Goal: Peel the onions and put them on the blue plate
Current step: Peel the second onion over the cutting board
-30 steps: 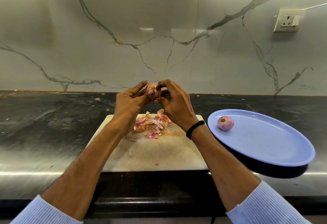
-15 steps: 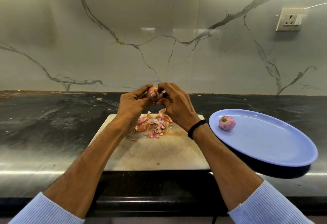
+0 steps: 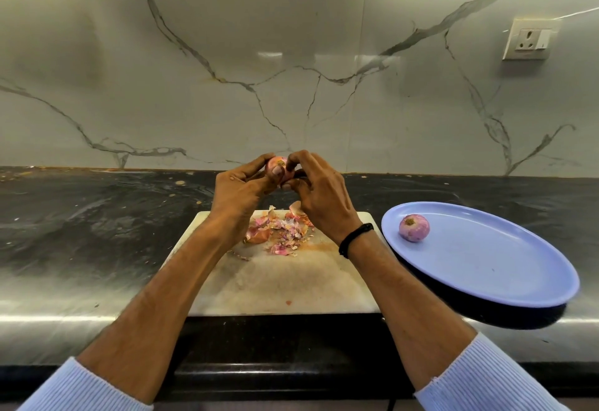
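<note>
The left hand's [image 3: 240,193] thumb is pressing against the front of a small onion [image 3: 278,164] while its curled fingers are cupping the far side. The right hand's [image 3: 321,196] fingertips [image 3: 293,159] are pinching at the onion's top edge. Both hands are holding it in the air above the far end of the cutting board [image 3: 282,281]. Most of the onion is hiding behind the fingers; only a glossy pink patch with a brownish root end is showing, so how much skin is on it is hard to tell.

Below, a heap of papery pink and orange peels [image 3: 278,230] is lying on the pale, stained, rounded-corner board. A black band [image 3: 355,238] is circling the right wrist, and ribbed light-blue sleeves [image 3: 479,375] are running off the bottom edge.

To the right, a smooth oval blue plate [image 3: 486,264] is sitting on the dark, mottled stone counter [image 3: 97,216], carrying one round, peeled, purple-striped onion [image 3: 414,227] near its far-left rim. Behind, a glossy, veined marble wall [image 3: 291,54] is bearing a white socket [image 3: 528,39]; no writing is readable.
</note>
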### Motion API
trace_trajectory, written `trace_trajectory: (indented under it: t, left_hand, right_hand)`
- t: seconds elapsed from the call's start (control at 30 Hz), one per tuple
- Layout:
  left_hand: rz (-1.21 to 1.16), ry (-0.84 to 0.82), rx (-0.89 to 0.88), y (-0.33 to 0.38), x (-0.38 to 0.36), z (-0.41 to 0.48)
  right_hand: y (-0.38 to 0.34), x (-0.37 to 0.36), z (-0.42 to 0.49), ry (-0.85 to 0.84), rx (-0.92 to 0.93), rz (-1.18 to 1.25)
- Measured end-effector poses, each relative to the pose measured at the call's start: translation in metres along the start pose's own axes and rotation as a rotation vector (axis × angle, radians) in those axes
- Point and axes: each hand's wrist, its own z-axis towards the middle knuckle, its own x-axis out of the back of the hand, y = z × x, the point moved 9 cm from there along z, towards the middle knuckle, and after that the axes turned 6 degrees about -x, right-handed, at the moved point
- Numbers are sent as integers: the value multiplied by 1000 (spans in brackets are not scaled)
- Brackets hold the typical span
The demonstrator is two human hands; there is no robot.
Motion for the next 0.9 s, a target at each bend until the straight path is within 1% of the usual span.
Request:
trace_trajectory:
  t: [0.27,0.43,0.53,0.67,0.8,0.9]
  left_hand:
    - [-39,10,-12,1,-2,1]
    - [-102,9,-12,2,-2,1]
    - [-128,17,-12,3,0,1]
    - [-141,12,9,4,-2,-1]
    - [-181,-15,17,7,-7,-4]
    - [-190,-28,11,10,-8,-5]
  right_hand:
    - [-3,1,-1,24,38,-66]
    - [3,5,1,73,-23,32]
    - [7,11,3,111,-90,114]
    - [11,17,4,128,-148,191]
    - [10,17,4,128,-126,177]
    - [9,18,3,159,-83,114]
